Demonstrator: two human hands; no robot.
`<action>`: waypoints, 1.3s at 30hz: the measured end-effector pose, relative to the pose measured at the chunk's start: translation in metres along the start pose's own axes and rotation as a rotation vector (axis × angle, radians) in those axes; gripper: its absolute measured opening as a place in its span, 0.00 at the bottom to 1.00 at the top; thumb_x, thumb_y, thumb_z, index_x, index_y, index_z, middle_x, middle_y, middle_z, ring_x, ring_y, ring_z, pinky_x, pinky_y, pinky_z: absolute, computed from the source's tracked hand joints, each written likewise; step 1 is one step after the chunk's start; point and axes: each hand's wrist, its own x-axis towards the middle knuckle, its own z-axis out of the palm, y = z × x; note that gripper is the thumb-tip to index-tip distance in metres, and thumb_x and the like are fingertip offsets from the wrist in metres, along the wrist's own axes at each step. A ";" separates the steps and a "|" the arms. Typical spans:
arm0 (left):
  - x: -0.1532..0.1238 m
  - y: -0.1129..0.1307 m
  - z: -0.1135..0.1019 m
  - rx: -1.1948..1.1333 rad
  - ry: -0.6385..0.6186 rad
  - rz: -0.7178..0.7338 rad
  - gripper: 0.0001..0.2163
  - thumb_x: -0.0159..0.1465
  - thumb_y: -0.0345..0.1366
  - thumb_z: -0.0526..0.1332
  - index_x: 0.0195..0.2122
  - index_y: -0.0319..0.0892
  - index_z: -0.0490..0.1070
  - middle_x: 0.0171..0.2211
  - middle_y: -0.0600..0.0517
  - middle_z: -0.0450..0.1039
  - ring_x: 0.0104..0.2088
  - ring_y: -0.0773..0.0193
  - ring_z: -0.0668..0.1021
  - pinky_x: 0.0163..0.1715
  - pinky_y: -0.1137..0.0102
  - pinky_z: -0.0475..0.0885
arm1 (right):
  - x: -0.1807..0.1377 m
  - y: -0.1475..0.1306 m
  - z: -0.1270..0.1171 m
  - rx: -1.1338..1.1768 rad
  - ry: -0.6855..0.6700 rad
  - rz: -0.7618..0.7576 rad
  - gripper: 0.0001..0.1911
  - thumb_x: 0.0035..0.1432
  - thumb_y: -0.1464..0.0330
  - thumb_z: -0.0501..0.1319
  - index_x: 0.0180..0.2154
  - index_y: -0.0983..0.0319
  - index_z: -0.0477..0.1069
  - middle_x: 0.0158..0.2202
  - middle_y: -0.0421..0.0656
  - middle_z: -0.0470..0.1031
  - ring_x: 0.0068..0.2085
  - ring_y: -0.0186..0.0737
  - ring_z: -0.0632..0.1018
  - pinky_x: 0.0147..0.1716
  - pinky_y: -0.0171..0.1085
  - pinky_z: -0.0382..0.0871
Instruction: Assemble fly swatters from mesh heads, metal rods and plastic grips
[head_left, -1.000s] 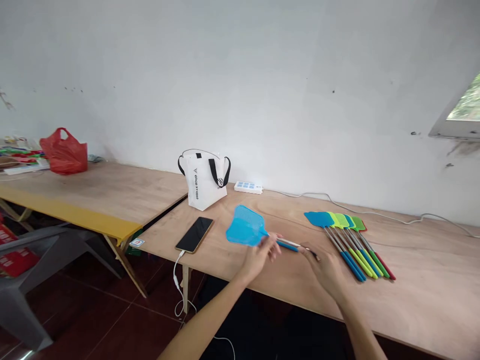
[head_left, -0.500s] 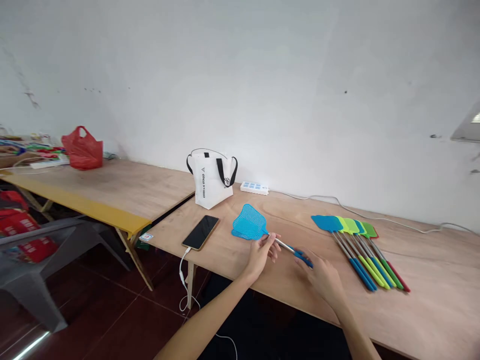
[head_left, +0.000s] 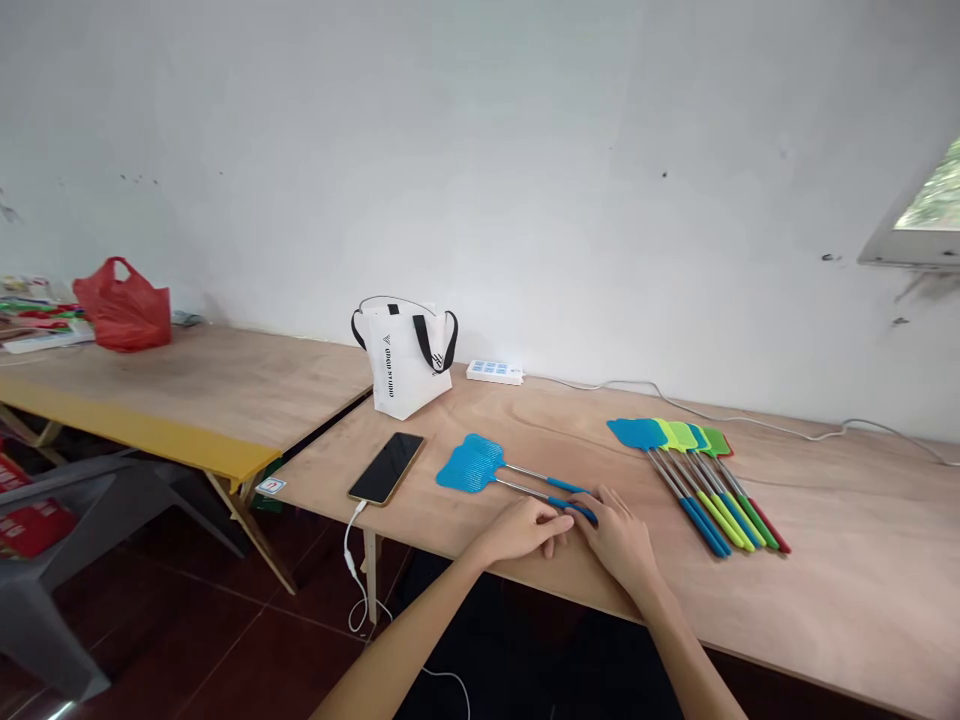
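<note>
Two blue fly swatters (head_left: 472, 463) lie on the bench (head_left: 840, 580) in front of the person, their heads overlapping at the left, their metal shafts running apart toward the right, and their blue handles ending at the hands; the left hand (head_left: 526, 530) rests beside the near handle, its fingers loosely curled and its fingertips close to the handle and to the other hand, though whether it has hold of anything is not clear; the right hand (head_left: 616, 535) lies over the handle ends with its fingers partly bent and lightly spread, touching the near handle, it seems, but whether it grips or merely steadies is hidden by the fingers.

As for progress, a row of swatters (head_left: 721, 522) to the right looks finished as an arrangement: blue, yellow-green, green and red-handled ones lie side by side, slanting the same way, heads overlapping and handle ends roughly level; the blue pair lies well apart from that row and at a different slant; its heads are already stacked, yet its handles are neither parallel nor clearly level, so I judge this pair only partly ordered.

The phone (head_left: 386, 468) lies left of the pair; the white bag (head_left: 409, 365) and the power strip (head_left: 495, 372) stand behind, near the wall.
</note>
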 end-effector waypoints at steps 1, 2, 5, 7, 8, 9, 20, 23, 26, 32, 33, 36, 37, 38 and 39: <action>0.000 0.000 -0.002 0.049 0.018 0.034 0.23 0.71 0.52 0.54 0.28 0.41 0.77 0.19 0.53 0.73 0.22 0.66 0.73 0.28 0.73 0.65 | 0.000 -0.001 0.001 -0.007 0.003 -0.001 0.13 0.69 0.57 0.55 0.45 0.50 0.78 0.40 0.42 0.77 0.45 0.45 0.80 0.31 0.35 0.69; 0.000 0.000 -0.005 0.109 0.050 0.062 0.22 0.71 0.50 0.55 0.28 0.42 0.77 0.19 0.54 0.72 0.23 0.65 0.74 0.29 0.73 0.65 | 0.000 -0.002 0.002 -0.005 0.005 -0.004 0.14 0.69 0.57 0.55 0.45 0.51 0.77 0.41 0.42 0.76 0.45 0.44 0.80 0.31 0.35 0.69; 0.001 -0.006 -0.016 0.322 0.212 0.076 0.19 0.71 0.46 0.56 0.26 0.42 0.76 0.20 0.54 0.73 0.24 0.64 0.74 0.28 0.71 0.61 | -0.001 -0.002 0.002 0.025 0.011 -0.007 0.15 0.70 0.56 0.53 0.45 0.51 0.77 0.42 0.42 0.75 0.45 0.43 0.79 0.31 0.35 0.69; 0.000 -0.010 -0.020 0.422 0.297 0.053 0.20 0.71 0.46 0.56 0.26 0.43 0.76 0.23 0.53 0.75 0.25 0.63 0.75 0.28 0.71 0.59 | 0.000 0.000 0.002 0.055 0.030 -0.004 0.16 0.71 0.55 0.52 0.44 0.51 0.77 0.42 0.41 0.75 0.45 0.43 0.79 0.33 0.36 0.70; 0.000 -0.012 -0.021 0.452 0.318 0.043 0.20 0.72 0.46 0.55 0.26 0.43 0.76 0.23 0.53 0.76 0.26 0.62 0.76 0.28 0.70 0.58 | 0.000 0.002 0.003 0.067 0.051 0.000 0.17 0.71 0.55 0.51 0.44 0.52 0.76 0.42 0.42 0.74 0.46 0.43 0.78 0.34 0.37 0.70; -0.001 -0.013 -0.021 0.475 0.327 0.037 0.20 0.72 0.47 0.55 0.27 0.43 0.76 0.24 0.52 0.76 0.27 0.61 0.76 0.27 0.70 0.58 | 0.000 0.003 0.004 0.073 0.076 0.005 0.18 0.71 0.54 0.51 0.44 0.52 0.76 0.41 0.42 0.74 0.46 0.44 0.78 0.36 0.38 0.71; -0.003 -0.005 -0.015 0.678 0.282 0.004 0.17 0.74 0.45 0.54 0.34 0.44 0.76 0.31 0.50 0.80 0.34 0.57 0.80 0.30 0.70 0.61 | 0.002 0.014 0.010 -0.034 0.022 0.112 0.21 0.71 0.56 0.47 0.49 0.52 0.77 0.51 0.47 0.76 0.52 0.50 0.75 0.46 0.46 0.66; -0.003 -0.006 -0.016 0.676 0.273 0.002 0.17 0.74 0.46 0.54 0.34 0.44 0.76 0.32 0.50 0.80 0.34 0.57 0.80 0.31 0.70 0.62 | 0.002 0.014 0.008 -0.027 0.042 0.108 0.21 0.70 0.55 0.48 0.42 0.54 0.77 0.48 0.46 0.77 0.50 0.50 0.76 0.44 0.45 0.66; -0.003 -0.007 -0.016 0.657 0.271 0.016 0.17 0.74 0.46 0.54 0.34 0.44 0.76 0.32 0.50 0.80 0.34 0.57 0.80 0.32 0.70 0.63 | 0.002 0.015 0.008 -0.006 0.064 0.085 0.20 0.70 0.55 0.49 0.40 0.55 0.76 0.46 0.46 0.78 0.49 0.50 0.76 0.42 0.44 0.65; -0.002 -0.008 -0.015 0.646 0.279 0.007 0.17 0.73 0.46 0.54 0.35 0.44 0.78 0.31 0.49 0.80 0.33 0.56 0.80 0.33 0.70 0.63 | 0.004 0.017 0.011 0.081 0.113 0.112 0.20 0.69 0.54 0.48 0.33 0.57 0.70 0.38 0.46 0.79 0.44 0.51 0.78 0.40 0.43 0.63; -0.002 -0.008 -0.015 0.639 0.278 0.008 0.17 0.73 0.46 0.54 0.35 0.44 0.78 0.31 0.49 0.80 0.34 0.56 0.80 0.33 0.70 0.63 | 0.005 0.017 0.011 0.109 0.132 0.129 0.20 0.69 0.53 0.48 0.34 0.57 0.70 0.37 0.46 0.79 0.43 0.50 0.78 0.39 0.43 0.62; -0.002 -0.009 -0.016 0.576 0.289 0.010 0.17 0.73 0.47 0.54 0.37 0.44 0.79 0.33 0.48 0.81 0.35 0.55 0.80 0.33 0.69 0.64 | 0.007 0.018 0.007 0.231 0.187 0.191 0.21 0.69 0.51 0.48 0.34 0.57 0.69 0.34 0.44 0.80 0.37 0.48 0.79 0.37 0.41 0.62; -0.001 -0.010 -0.016 0.539 0.295 0.019 0.17 0.74 0.46 0.53 0.39 0.45 0.79 0.33 0.49 0.81 0.35 0.56 0.80 0.34 0.69 0.64 | 0.007 0.018 0.005 0.271 0.211 0.208 0.22 0.69 0.50 0.48 0.33 0.57 0.68 0.32 0.43 0.80 0.35 0.47 0.79 0.36 0.41 0.62; -0.001 -0.011 -0.017 0.494 0.304 0.031 0.18 0.74 0.46 0.52 0.40 0.45 0.80 0.33 0.49 0.81 0.35 0.56 0.80 0.34 0.69 0.64 | 0.008 0.018 0.003 0.302 0.239 0.222 0.23 0.68 0.49 0.48 0.32 0.57 0.68 0.31 0.43 0.79 0.33 0.47 0.78 0.35 0.41 0.61; 0.000 -0.012 -0.017 0.443 0.311 0.043 0.18 0.74 0.46 0.51 0.41 0.45 0.80 0.32 0.49 0.80 0.34 0.57 0.80 0.35 0.69 0.65 | 0.008 0.018 0.001 0.322 0.271 0.235 0.24 0.68 0.48 0.48 0.31 0.57 0.68 0.29 0.43 0.79 0.32 0.47 0.77 0.35 0.41 0.61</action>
